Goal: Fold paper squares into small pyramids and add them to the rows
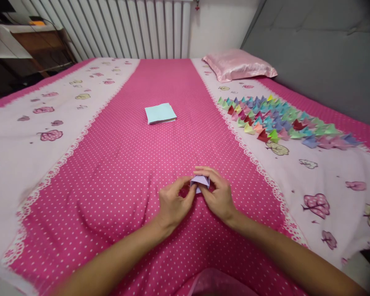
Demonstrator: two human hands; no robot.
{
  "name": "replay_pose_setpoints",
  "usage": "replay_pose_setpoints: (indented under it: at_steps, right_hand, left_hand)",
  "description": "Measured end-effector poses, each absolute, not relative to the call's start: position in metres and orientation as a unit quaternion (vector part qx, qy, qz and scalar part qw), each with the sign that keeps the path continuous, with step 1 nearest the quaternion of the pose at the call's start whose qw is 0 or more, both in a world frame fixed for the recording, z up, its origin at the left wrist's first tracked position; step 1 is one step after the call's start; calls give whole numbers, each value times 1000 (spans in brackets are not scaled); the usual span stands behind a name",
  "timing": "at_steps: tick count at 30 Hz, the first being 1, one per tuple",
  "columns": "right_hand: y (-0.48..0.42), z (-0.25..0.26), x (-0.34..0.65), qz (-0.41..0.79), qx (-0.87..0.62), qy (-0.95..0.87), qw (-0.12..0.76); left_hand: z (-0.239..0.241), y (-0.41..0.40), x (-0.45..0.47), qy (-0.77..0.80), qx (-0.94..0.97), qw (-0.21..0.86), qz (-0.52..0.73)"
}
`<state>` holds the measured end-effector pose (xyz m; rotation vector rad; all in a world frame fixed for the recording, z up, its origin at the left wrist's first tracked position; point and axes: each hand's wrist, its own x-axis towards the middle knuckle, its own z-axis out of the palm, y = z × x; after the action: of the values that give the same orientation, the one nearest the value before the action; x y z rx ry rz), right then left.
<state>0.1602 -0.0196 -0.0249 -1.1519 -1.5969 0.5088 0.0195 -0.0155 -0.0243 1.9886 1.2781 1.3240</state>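
Observation:
A small lavender piece of folded paper (200, 179) is held between my two hands, just above the pink bed cover. My left hand (175, 200) pinches its left side between thumb and fingers. On the other side, my right hand (218, 195) grips it, with the thumb at the near edge and the fingers over the top and far side. Parts of the paper are hidden behind my fingers. Farther off lies a stack of pale blue paper sheets (160, 112), slightly fanned at its edges.
Many small folded paper boats (274, 119) in mixed colours stand in rows on the right. Beyond them lies a pink satin pillow (239, 65) by the grey headboard (314, 49). A white radiator (126, 28) stands behind the bed, and a table (37, 41) is at the far left.

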Motion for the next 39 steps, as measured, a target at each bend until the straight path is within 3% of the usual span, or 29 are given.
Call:
replay_pose_setpoints:
  at_steps: [8,14,23,39]
  right_hand:
    - [-18,-27,165,138,-458,-791,382]
    - [-14,-31,170,101,-477,-764,422]
    - [-17,-34,169,-42,-499,-704,503]
    - [-20,-35,169,27,-487,-719,496]
  left_hand:
    - [-20,-15,20,501,647,418,395]
    - [-22,-7,22,483,544,550,411]
    - [-23,-8,25,472,502,586,426]
    - [-25,-8,22,449,554,563,419]
